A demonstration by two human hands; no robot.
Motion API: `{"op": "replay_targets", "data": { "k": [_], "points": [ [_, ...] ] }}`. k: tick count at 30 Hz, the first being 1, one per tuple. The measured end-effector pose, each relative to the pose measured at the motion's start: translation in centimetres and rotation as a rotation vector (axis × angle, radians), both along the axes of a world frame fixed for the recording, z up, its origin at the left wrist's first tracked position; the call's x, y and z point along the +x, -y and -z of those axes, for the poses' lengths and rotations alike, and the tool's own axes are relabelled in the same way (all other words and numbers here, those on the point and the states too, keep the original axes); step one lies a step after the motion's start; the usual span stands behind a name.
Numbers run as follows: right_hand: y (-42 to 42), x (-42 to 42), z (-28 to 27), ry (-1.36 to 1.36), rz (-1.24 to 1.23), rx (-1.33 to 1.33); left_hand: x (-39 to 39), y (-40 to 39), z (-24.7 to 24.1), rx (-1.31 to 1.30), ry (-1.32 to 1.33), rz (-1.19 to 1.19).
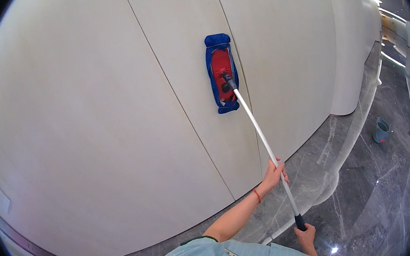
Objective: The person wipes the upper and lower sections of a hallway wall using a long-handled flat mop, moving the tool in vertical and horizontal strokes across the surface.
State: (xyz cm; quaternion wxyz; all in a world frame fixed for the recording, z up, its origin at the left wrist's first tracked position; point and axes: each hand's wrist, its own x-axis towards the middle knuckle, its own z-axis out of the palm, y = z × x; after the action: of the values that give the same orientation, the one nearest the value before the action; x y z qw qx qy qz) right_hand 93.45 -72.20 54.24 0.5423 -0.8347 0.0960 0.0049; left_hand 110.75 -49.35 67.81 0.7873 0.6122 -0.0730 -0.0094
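Note:
My left hand [275, 173] wraps around the silver pole [259, 131] of a flat mop, partway down its length. Lower down, my right hand [306, 233] grips the black handle end [299, 223]. The red mop plate [222, 64] carries a blue cloth pad [217, 39] folded over its ends. Its long side runs upright, and the pad lies against the pale wall panel [205, 135], just left of a vertical seam [243, 75]. A dark swivel joint [229, 80] links plate and pole.
A grey-blue bucket [380, 131] stands on the dark veined stone floor [359, 171] at the right. The wall curves out into a rounded column [347, 56]. At the lower left, a dark baseboard strip [33, 241] runs along another wall section.

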Motion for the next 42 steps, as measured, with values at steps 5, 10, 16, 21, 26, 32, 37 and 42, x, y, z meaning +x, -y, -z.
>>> {"op": "replay_targets", "data": {
  "k": [5, 10, 16, 21, 26, 32, 37, 42],
  "points": [
    [-2.9, -3.3, -2.0, 0.076, 0.12, -0.109, -2.4, -1.4, -2.2, -0.075, -0.073, 0.063],
    [-4.7, -4.8, -1.1, -0.001, 0.011, -0.097, -4.4, -2.9, -3.1, -0.298, -0.195, 0.03],
    [-2.5, -2.4, 0.2, -0.078, -0.158, 0.09, -5.1, -2.6, -2.5, -0.258, -0.152, -0.042],
    [0.2, 1.7, 1.7, -0.02, -0.36, 0.106, -5.9, -2.7, -2.4, -0.276, -0.046, -0.114],
    [2.2, 7.7, 7.0, -0.069, -0.539, 0.132, -5.5, -1.4, 0.2, -0.217, 0.003, -0.248],
    [9.6, 20.9, 7.6, -0.143, -0.877, -0.022, 1.3, 5.2, 2.9, -0.207, 0.103, -0.51],
    [11.9, 31.4, 5.1, -0.087, -0.963, 0.092, 8.0, 10.2, 3.8, -0.206, 0.308, -0.851],
    [11.9, 42.8, 5.3, 0.063, -1.142, 0.004, 16.7, 17.9, 5.8, -0.352, 0.365, -1.105]
  ]
}}
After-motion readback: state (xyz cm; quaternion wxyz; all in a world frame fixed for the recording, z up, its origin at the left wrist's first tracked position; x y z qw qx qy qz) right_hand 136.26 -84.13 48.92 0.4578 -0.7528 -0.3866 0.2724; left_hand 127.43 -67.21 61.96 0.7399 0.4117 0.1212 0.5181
